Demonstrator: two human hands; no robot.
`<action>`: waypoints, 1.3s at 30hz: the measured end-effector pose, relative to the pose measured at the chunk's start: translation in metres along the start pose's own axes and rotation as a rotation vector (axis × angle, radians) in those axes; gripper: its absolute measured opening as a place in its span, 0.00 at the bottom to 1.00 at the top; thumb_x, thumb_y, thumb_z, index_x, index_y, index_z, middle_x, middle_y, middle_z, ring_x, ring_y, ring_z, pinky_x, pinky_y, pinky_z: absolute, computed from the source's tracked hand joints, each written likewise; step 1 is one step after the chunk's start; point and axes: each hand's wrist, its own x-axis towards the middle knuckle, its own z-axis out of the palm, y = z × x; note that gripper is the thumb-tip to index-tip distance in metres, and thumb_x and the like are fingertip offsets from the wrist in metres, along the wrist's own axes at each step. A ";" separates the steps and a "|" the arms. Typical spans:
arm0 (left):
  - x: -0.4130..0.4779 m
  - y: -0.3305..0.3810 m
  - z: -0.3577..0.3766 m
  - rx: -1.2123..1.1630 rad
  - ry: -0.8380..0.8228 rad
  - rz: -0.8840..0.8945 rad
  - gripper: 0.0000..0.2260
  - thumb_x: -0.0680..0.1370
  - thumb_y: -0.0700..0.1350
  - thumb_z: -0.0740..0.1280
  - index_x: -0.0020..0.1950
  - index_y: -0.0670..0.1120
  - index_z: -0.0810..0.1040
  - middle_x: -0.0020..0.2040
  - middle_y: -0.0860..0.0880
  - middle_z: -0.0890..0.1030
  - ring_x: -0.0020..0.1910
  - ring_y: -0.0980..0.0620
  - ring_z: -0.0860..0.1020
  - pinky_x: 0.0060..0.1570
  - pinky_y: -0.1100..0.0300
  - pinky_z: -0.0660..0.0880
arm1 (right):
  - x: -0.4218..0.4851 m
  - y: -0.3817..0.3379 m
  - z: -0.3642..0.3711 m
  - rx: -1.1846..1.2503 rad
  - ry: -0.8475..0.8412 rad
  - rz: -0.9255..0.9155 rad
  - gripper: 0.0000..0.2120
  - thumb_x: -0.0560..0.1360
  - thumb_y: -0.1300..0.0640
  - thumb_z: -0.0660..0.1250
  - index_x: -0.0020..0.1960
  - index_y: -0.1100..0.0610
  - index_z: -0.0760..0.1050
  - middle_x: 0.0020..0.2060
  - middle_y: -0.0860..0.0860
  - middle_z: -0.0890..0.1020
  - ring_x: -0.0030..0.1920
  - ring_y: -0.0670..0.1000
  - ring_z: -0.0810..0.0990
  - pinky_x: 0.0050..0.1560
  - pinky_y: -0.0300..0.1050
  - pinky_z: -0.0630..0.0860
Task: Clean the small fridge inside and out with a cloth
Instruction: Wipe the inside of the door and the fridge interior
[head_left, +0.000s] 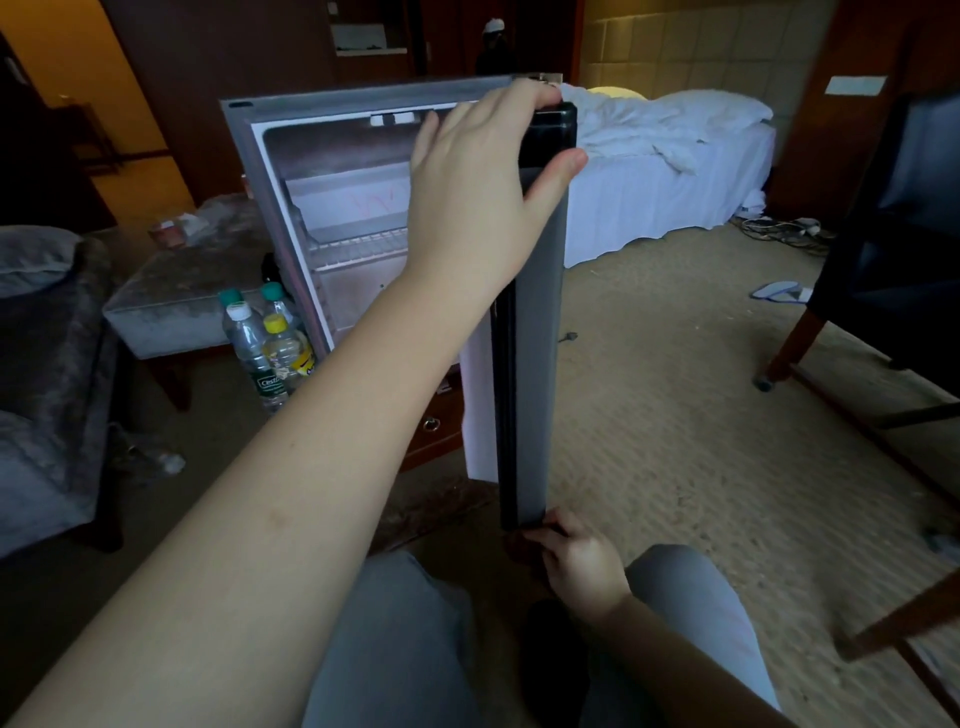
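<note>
A water bottle's (257, 358) green label partly reads "Cest".

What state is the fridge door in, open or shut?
Open: the door stands edge-on, swung out, and the wire shelf shows inside.

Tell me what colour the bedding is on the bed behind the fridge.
White bedding, plain with no pattern, best in the head view.

Light is dim, focus soft, edges bowed, with perhaps daylight brightening the bed (670, 171).
</note>
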 end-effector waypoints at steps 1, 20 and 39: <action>0.000 0.000 0.000 -0.003 0.001 0.005 0.18 0.77 0.57 0.62 0.64 0.50 0.75 0.60 0.56 0.78 0.61 0.53 0.74 0.65 0.49 0.66 | 0.009 -0.004 -0.012 0.013 0.049 -0.032 0.13 0.72 0.56 0.61 0.50 0.52 0.83 0.47 0.50 0.78 0.45 0.54 0.80 0.39 0.42 0.80; -0.023 -0.037 -0.029 0.032 -0.116 -0.026 0.25 0.79 0.53 0.59 0.75 0.49 0.61 0.76 0.52 0.62 0.77 0.52 0.54 0.75 0.43 0.45 | 0.070 -0.045 -0.074 -0.006 0.292 -0.149 0.15 0.71 0.61 0.60 0.54 0.55 0.80 0.47 0.55 0.77 0.46 0.57 0.77 0.41 0.51 0.77; -0.244 -0.072 0.062 -0.274 -0.238 -0.713 0.15 0.77 0.48 0.66 0.61 0.43 0.74 0.52 0.48 0.78 0.47 0.48 0.79 0.53 0.47 0.76 | -0.044 -0.025 -0.010 0.182 0.021 0.243 0.21 0.63 0.70 0.73 0.52 0.53 0.82 0.45 0.50 0.79 0.45 0.54 0.79 0.43 0.47 0.79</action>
